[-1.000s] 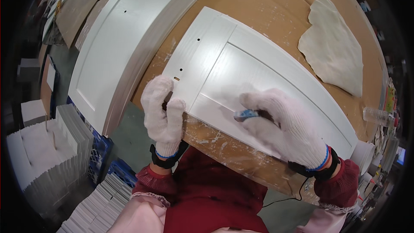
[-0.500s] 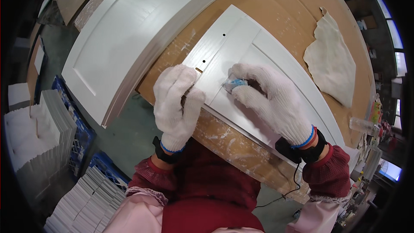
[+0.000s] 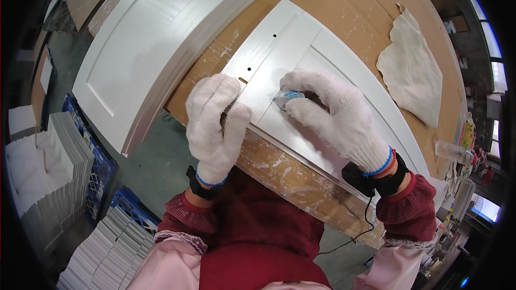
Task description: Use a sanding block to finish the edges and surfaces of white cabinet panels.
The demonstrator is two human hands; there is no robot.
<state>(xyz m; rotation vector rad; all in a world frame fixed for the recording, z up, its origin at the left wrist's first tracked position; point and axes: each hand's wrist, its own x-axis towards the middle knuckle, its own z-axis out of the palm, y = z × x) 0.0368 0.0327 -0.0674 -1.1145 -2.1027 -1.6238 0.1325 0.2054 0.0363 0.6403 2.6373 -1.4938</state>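
Note:
A white panel (image 3: 277, 70) with a framed, recessed face, two small dark holes and a short slot lies slantwise on the table. My left hand (image 3: 216, 123), in a white knit glove, is closed at the panel's near left edge, thumb and fingers bent around it; the fingertips' contact is partly hidden. My right hand (image 3: 338, 113), gloved the same way, pinches a small blue pad or wad (image 3: 289, 96) between thumb and fingers. It presses this against the panel's face beside a joint line. The wad's exact kind is hard to make out.
A second, larger white panel (image 3: 134, 37) leans over the table's left side. The brown table (image 3: 344, 11) carries a pale ragged cloth (image 3: 411, 70) and a clear plastic bottle (image 3: 450, 151) at the right. Blue crates (image 3: 102, 169) and stacked white boards (image 3: 102, 252) stand lower left. A black cable (image 3: 368, 225) hangs from my right wrist.
The whole view has shifted slightly, so the panels, cloth and hands appear a little higher and further left. Both hands keep nearly the same places on the panel.

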